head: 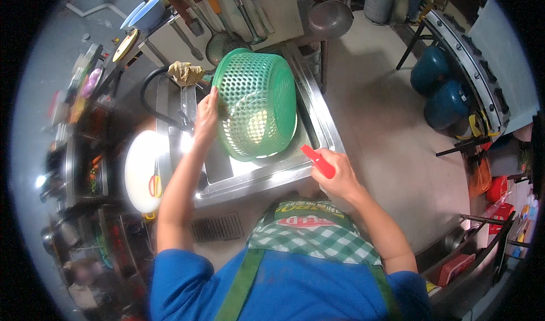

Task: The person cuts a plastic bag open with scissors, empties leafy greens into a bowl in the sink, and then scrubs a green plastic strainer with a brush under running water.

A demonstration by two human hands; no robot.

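Observation:
My left hand [206, 116] grips the rim of a green perforated plastic colander basket [255, 104]. The basket is tipped on its side above a stainless steel sink [325, 129], its base turned to the right. In my right hand [340, 176] is a red plastic object [319, 161], shaped like a trigger spray head. My fingers and palm hide the rest of it. It points toward the basket, apart from it, near the sink's front right corner. A black curved faucet hose [147, 89] stands left of the basket, with a crumpled beige cloth [186, 74] by its end.
A round white board [140, 172] with scissors [155, 186] lies left of the sink. Ladles and a skimmer [225, 44] hang behind it. A metal pan [331, 18] hangs at back right. Teal gas cylinders [447, 104] stand on the right under a black-legged frame.

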